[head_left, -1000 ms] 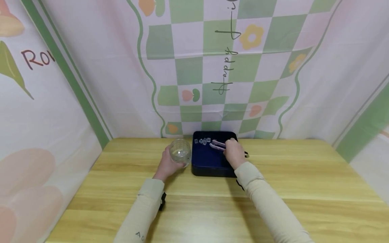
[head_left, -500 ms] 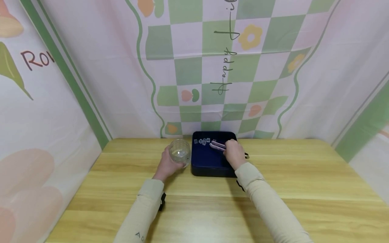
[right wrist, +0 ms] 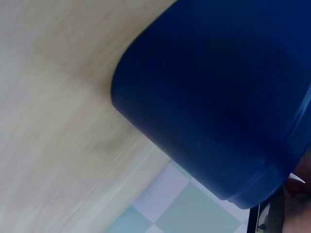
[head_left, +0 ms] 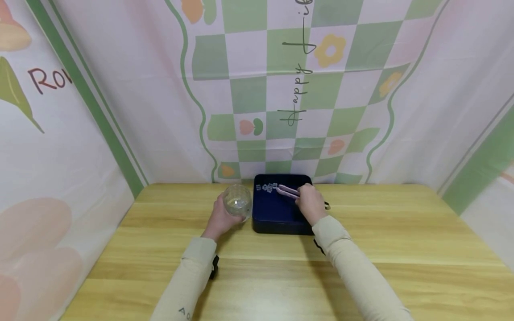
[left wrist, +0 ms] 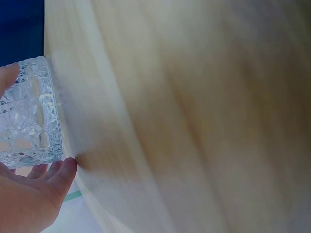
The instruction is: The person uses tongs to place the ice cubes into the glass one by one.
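Note:
A clear glass [head_left: 238,203], patterned with cut facets in the left wrist view, stands beside the left wall of a dark blue tray [head_left: 277,226]. My left hand [head_left: 218,217] grips it, thumb on the near side and fingers around the far side. Over the tray, my right hand [head_left: 311,205] holds a pair of pale pink tongs [head_left: 286,194], their two arms spread apart and pointing left. Right by the tong tips lie several small clear cubes [head_left: 269,187], near the tray's back left. In the right wrist view the tray's outer wall [right wrist: 194,107] hides most of that hand.
The wooden table [head_left: 257,285] ends at the back against a checked fabric curtain [head_left: 281,93]. The tray stands at that back edge. Another printed curtain [head_left: 76,178] hangs along the left side.
The tong arms have spread wider since half a second ago, and the upper arm now covers the spot where a small cube showed. The left hand and the glass stay put.

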Demonstrator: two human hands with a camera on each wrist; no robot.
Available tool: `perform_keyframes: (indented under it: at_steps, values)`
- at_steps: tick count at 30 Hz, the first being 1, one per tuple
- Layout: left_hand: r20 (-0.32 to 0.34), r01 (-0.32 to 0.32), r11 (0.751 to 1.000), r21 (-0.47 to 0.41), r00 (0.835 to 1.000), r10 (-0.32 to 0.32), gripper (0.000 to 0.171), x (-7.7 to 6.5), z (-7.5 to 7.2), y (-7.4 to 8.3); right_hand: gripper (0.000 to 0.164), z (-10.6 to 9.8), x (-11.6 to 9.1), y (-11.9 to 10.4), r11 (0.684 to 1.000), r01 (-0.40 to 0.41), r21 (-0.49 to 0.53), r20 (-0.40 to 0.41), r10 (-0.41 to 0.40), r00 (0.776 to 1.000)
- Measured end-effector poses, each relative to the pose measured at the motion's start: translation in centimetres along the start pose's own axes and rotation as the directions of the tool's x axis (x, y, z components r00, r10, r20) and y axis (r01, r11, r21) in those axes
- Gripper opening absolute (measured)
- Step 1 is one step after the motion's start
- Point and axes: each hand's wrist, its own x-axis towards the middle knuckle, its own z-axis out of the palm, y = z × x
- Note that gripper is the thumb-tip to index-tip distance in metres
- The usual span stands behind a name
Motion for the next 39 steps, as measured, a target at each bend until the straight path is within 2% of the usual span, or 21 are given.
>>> perform_keyframes:
  at_steps: [14,25,31,39]
  values:
    - [0.003,0.002,1.0,-0.022,1.0,-0.002,0.096,-0.2,-0.1,0.4,0.024,-1.6,-0.2,0.0,0.995,0.084,0.051,-0.13,-0.077,0.989]
    - [-0.004,-0.029,0.999,-0.03,1.0,0.029,0.095,-0.1,0.0,0.4,0.028,-3.9,-0.4,-2.2,0.979,0.188,0.082,-0.191,-0.17,0.967]
    - [-0.014,-0.047,0.998,-0.034,0.999,0.046,0.094,-0.1,-0.1,0.4,0.027,-4.4,-1.0,-4.3,0.968,0.225,0.107,-0.174,-0.205,0.963]
    - [-0.02,-0.062,0.998,-0.032,0.998,0.061,0.091,0.1,0.0,0.3,0.025,-4.1,-2.0,-6.7,0.95,0.294,0.104,-0.128,-0.281,0.951]
